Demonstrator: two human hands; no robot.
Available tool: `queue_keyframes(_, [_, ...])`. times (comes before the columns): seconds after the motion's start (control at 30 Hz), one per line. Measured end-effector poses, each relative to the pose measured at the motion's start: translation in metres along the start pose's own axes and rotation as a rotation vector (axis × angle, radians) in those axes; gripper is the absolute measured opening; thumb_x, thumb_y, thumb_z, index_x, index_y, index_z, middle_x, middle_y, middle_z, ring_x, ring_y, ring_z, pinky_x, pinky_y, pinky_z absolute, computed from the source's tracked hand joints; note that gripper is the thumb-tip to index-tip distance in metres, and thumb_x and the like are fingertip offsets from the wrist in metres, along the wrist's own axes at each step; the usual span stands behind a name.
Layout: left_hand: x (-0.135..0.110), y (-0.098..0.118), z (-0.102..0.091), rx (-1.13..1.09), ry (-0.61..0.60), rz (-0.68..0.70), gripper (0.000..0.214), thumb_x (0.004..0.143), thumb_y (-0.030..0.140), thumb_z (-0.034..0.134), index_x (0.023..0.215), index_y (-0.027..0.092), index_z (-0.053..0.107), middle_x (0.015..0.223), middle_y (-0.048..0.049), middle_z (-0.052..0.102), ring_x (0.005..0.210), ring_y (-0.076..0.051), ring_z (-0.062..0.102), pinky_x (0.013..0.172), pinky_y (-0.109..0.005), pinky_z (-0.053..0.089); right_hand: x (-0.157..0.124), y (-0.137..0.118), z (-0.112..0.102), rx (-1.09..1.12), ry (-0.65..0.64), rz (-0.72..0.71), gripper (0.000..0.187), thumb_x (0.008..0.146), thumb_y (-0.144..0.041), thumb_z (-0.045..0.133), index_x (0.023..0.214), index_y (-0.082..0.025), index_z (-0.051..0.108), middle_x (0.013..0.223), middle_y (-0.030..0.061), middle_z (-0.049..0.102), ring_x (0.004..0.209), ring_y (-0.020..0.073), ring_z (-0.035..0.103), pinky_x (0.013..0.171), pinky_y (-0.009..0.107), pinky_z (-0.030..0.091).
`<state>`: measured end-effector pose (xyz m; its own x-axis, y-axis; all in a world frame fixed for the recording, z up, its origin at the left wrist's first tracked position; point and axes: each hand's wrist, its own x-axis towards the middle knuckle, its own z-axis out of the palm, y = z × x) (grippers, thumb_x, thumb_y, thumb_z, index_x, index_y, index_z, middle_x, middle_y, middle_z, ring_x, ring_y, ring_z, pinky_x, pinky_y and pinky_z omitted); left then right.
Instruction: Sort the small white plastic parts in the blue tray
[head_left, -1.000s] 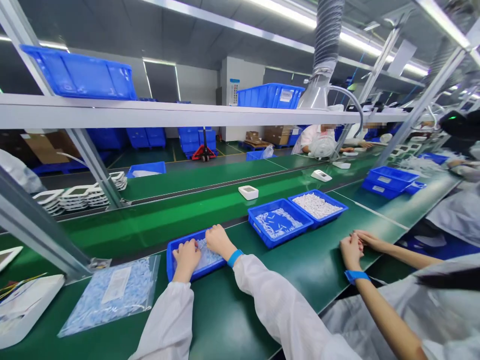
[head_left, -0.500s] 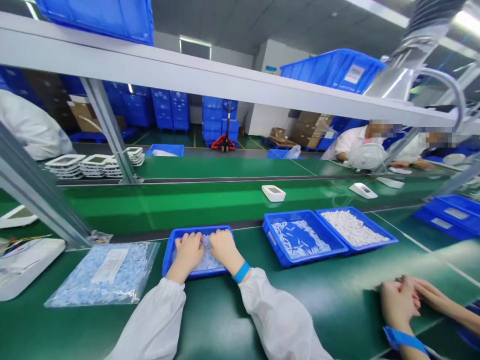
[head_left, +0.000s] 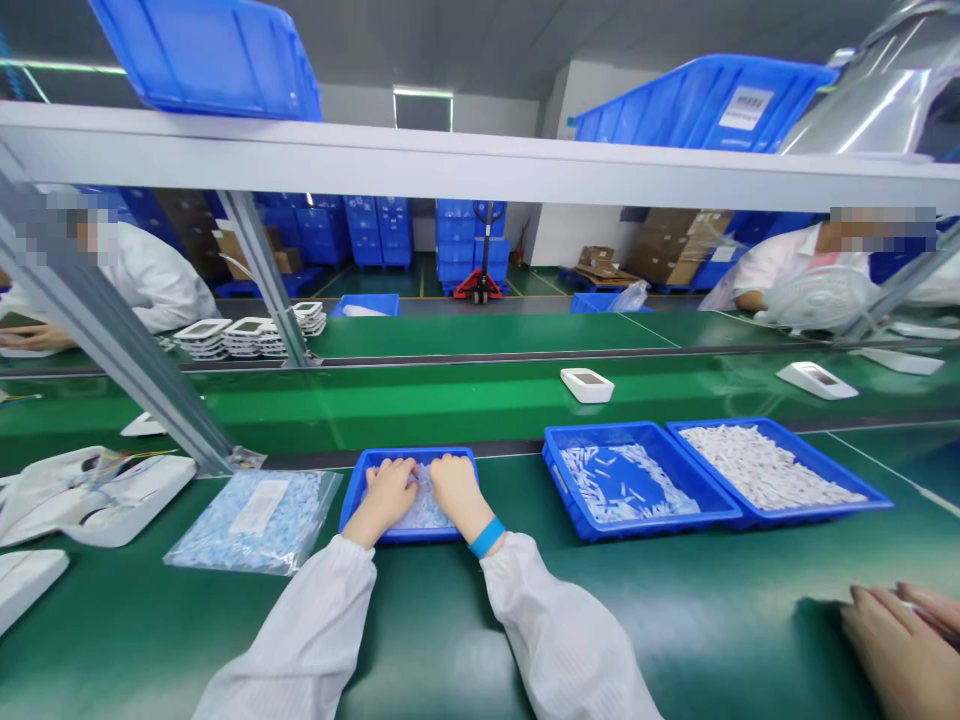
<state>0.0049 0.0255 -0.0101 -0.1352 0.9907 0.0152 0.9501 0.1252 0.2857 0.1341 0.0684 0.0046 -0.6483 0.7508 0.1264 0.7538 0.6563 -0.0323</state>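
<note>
1. Small white parts [head_left: 429, 512] are lying loose in the blue tray [head_left: 409, 455], lower centre of the frame, on the bench [head_left: 442, 630].
2. Left hand [head_left: 390, 492] and right hand [head_left: 456, 492] are resting side by side on them; I cannot tell if they are pinching any.
3. They're looking light, tiny and slippery, so fingertip pinching suits.
4. Counting: two further trays [head_left: 600, 432] at right, one bag [head_left: 255, 505] at left.

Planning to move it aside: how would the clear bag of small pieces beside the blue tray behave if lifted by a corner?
The clear bag lies flat and wrinkled, so probably floppy; its contents would likely slide to the low end. The glossy film may be slippery.
</note>
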Motion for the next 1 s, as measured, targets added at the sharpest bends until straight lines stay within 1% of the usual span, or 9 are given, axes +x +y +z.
queue_keyframes(0.23, [-0.004,-0.001,-0.003,-0.023,0.012,-0.016,0.021,0.081,0.02,0.042,0.095,0.023,0.057,0.104,-0.0044,0.064,0.104,-0.025,0.049,0.086,-0.039,0.032,-0.002,-0.003,-0.002,-0.005,0.009,0.002,0.021,0.08,-0.003,0.046,0.088,-0.007,0.065,0.086,0.0182,0.067,0.086,0.0262,0.065,0.07,0.033,0.044])
queue_keyframes(0.43, [-0.004,0.0,-0.005,-0.019,-0.004,-0.026,0.022,0.08,0.021,0.043,0.097,0.022,0.058,0.108,-0.0055,0.063,0.106,-0.026,0.05,0.087,-0.042,0.034,-0.004,-0.006,-0.006,-0.006,0.012,0.027,0.021,0.079,-0.001,0.048,0.089,-0.01,0.065,0.089,0.0163,0.067,0.088,0.0237,0.065,0.072,0.031,0.042])
queue_keyframes(0.7, [-0.007,-0.002,-0.008,-0.03,-0.002,-0.023,0.025,0.08,0.021,0.042,0.098,0.023,0.059,0.108,-0.0045,0.064,0.106,-0.026,0.051,0.088,-0.043,0.035,-0.006,-0.011,-0.006,-0.037,0.035,0.033,0.024,0.084,-0.003,0.044,0.094,-0.01,0.065,0.092,0.0166,0.068,0.091,0.0242,0.064,0.076,0.034,0.04])
queue_keyframes(1.0, [-0.005,-0.005,-0.005,-0.058,0.029,-0.03,0.022,0.078,0.019,0.044,0.092,0.023,0.061,0.104,-0.0046,0.066,0.104,-0.026,0.053,0.087,-0.043,0.036,-0.005,-0.018,-0.008,-0.092,0.044,0.013,0.024,0.082,-0.002,0.045,0.094,-0.009,0.064,0.091,0.0174,0.067,0.091,0.025,0.063,0.08,0.037,0.038])
